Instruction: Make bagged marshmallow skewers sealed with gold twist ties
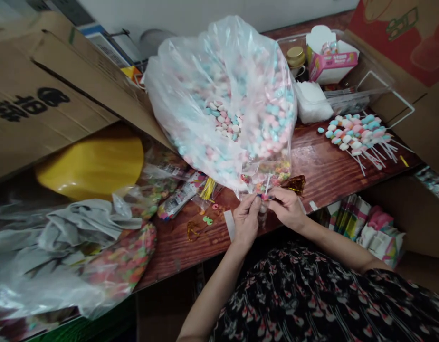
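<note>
Close together at the table's front edge, my left hand (247, 219) and my right hand (286, 209) are both closed in a pinch. Between their fingertips is a white lollipop stick (267, 183), its upper end pointing away from me. Small dark and pink bits show at the fingers, too small to name. Just beyond lies a clear bag of colourful ring candies (272, 168). Behind it stands a big clear bag of pastel candies (219, 118), pink, blue and white. Candies on white sticks (358, 133) lie piled to the right.
A clear plastic bin (379, 78) at the back right holds a pink box (333, 64) and a gold-lidded jar (295, 57). Cardboard boxes flank both sides. Loose candy rings (207, 220) and gold ties (193, 230) lie left of my hands, with another candy bag (123, 261) further left.
</note>
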Tool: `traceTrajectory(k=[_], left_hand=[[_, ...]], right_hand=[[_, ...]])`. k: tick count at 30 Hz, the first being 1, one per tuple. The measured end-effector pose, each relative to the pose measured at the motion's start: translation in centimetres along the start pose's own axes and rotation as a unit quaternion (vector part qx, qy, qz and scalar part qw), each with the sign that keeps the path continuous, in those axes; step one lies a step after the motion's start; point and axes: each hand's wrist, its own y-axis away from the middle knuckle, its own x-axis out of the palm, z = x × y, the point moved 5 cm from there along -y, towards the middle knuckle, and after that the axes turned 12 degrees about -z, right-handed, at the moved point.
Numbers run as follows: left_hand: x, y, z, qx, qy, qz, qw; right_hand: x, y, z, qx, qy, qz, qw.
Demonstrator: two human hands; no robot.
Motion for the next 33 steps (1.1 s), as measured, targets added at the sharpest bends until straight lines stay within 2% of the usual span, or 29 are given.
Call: traceTrajectory(k=[3,6,10,13,16,19,22,24,26,28,30,32,33], left_hand=[[0.2,0.7,0.8,-0.053,0.047,0.043,0.997],[0.1,1.0,1.0,-0.086,0.036,0.092,0.991],[0.0,1.3,1.2,-0.111,0.006,0.115,0.987],[0.7,2.0,1.4,-0.149,0.027,0.128,0.98],[1.5,2.7,1.8,-0.204,0.084,0.144,0.965],[1.7,2.9,2.0,-0.239,0.09,0.164,0.953],[1.4,2.4,1.6,-0.243,0.043,0.185,0.951],[1.3,1.9,0.9,-0.234,0.021,0.196,0.952],[1.2,1.6,0.3,-0.244,0.0,0.215,0.946],[1.1,1.7,0.2,-0.277,-0.03,0.251,0.927],[1.0,2.3,0.3,-0.309,-0.061,0.303,0.899],[1.1,3.1,0.7,-0.331,-0.09,0.367,0.865],[1.1,3.5,0.9,-0.338,-0.107,0.397,0.846]], right_hand=[[0.2,0.0,0.0,-0.023,0.01,-0.001,1.0],[0.1,-0.2,-0.1,-0.035,0.011,-0.024,0.999],[-0.1,0.0,-0.6,-0.006,-0.02,-0.081,0.996],[0.3,0.3,-0.7,0.019,-0.044,-0.054,0.997],[0.5,0.7,-1.5,0.08,-0.056,-0.028,0.995],[0.7,0.9,-2.7,0.123,-0.076,-0.047,0.988],[0.4,0.7,-3.4,0.11,-0.063,-0.072,0.989],[-0.6,0.2,-2.9,0.046,0.016,-0.087,0.995],[-1.9,-0.3,-1.4,-0.085,0.129,-0.082,0.985],[-2.6,-0.1,0.3,-0.24,0.22,-0.012,0.945],[-2.8,0.9,1.3,-0.353,0.268,0.098,0.891],[-3.0,2.1,1.4,-0.408,0.283,0.17,0.851],[-3.1,2.7,1.3,-0.417,0.287,0.192,0.841]])
